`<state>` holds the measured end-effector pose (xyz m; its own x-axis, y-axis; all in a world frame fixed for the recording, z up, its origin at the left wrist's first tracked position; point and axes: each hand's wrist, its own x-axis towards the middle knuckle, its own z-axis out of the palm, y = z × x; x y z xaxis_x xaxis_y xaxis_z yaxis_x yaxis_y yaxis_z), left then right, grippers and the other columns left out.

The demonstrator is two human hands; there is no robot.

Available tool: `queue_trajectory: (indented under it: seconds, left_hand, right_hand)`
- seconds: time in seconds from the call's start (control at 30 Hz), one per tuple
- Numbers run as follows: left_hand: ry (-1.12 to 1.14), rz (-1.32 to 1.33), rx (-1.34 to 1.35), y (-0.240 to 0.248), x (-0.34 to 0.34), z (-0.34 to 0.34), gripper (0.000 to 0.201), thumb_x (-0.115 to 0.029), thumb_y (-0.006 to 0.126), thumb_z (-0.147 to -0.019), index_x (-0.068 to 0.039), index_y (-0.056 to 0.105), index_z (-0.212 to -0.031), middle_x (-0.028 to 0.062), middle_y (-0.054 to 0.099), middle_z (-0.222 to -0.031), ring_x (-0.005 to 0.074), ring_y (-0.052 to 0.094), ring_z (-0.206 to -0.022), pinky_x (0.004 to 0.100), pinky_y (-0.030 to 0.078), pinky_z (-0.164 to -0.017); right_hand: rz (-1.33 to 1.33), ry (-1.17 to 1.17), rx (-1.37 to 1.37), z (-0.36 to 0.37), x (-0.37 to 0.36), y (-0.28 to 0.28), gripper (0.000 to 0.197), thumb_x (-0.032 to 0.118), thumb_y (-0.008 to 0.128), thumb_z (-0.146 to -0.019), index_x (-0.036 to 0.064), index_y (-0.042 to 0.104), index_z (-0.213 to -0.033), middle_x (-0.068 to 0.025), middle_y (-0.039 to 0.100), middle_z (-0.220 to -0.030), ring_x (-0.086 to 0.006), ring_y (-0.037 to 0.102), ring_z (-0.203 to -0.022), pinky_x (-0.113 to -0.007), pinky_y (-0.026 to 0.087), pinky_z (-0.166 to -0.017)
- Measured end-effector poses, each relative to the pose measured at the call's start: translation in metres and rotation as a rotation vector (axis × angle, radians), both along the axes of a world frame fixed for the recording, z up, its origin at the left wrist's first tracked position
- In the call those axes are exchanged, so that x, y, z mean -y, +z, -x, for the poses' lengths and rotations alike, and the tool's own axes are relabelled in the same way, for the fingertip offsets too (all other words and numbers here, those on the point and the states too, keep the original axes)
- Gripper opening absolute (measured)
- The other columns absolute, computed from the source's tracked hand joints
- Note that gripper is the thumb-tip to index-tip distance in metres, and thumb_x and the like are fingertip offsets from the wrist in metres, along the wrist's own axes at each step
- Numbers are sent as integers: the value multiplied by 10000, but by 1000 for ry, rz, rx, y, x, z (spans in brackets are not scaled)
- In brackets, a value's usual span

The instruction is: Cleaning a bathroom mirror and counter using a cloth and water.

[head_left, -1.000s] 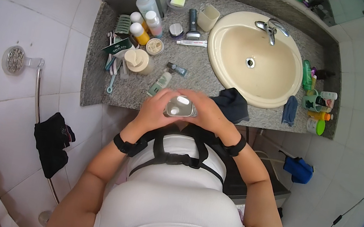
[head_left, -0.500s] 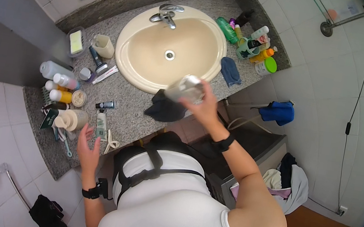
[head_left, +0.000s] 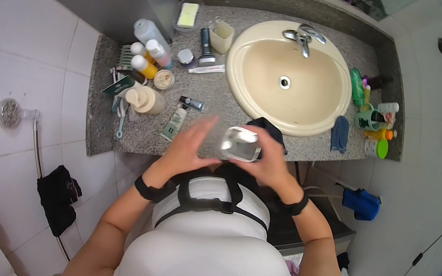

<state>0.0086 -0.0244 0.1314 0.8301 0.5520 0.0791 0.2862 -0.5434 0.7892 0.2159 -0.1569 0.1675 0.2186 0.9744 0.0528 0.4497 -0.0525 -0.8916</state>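
Note:
My right hand (head_left: 271,161) grips a clear, shiny container (head_left: 241,144) with a rounded square base, held in front of my body at the counter's front edge. Facing it from the other side is my left hand (head_left: 190,147), fingers apart and slightly blurred, holding nothing. A small gap separates that hand from the container. Partly hidden behind my right hand, a dark cloth (head_left: 269,130) lies at the basin's front rim. Close beyond my left hand are a pale green tube (head_left: 175,123) and a small dark tube (head_left: 191,102).
A cream basin (head_left: 233,84) with a chrome faucet (head_left: 305,38) is set in the granite counter (head_left: 214,90). Bottles (head_left: 145,67) and a cream pump bottle (head_left: 149,101) crowd the left end. A blue cloth (head_left: 339,134) and toiletries (head_left: 370,119) occupy the right.
The view has swung left. My right hand has brought the container back from the basin's front rim toward my body. My left hand has moved from beside the pump bottle toward the container.

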Motion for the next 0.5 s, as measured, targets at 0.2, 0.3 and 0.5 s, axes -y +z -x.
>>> queue_trajectory:
  seconds: [0.2, 0.3, 0.5]
  left_hand:
    - [251, 57, -29, 0, -10, 38, 572, -261, 912, -661, -90, 664, -1147, 123, 731, -1046, 342, 713, -956, 403, 566, -797]
    - [425, 75, -42, -2, -6, 64, 663, -252, 968, -599, -62, 647, -1148, 122, 740, -1049, 281, 736, -931, 374, 578, -812]
    - [579, 87, -23, -3, 7, 91, 613, -143, 950, -629, -50, 653, -1157, 128, 737, -1094, 247, 725, -998, 352, 565, -861]
  right_hand:
    - [-39, 369, -305, 18, -70, -9, 505, 293, 733, -908, 43, 576, -1317, -189, 682, -1177, -359, 682, -1074, -393, 548, -903]
    - [135, 235, -59, 7, -123, -29, 399, 299, 616, -976, 52, 594, -1288, -197, 714, -1053, -374, 701, -972, -441, 558, -831]
    - [105, 277, 707, 3, -216, -155, 344, 162, 584, -939, 78, 606, -1272, -160, 728, -893, -349, 713, -810, -452, 561, -690]
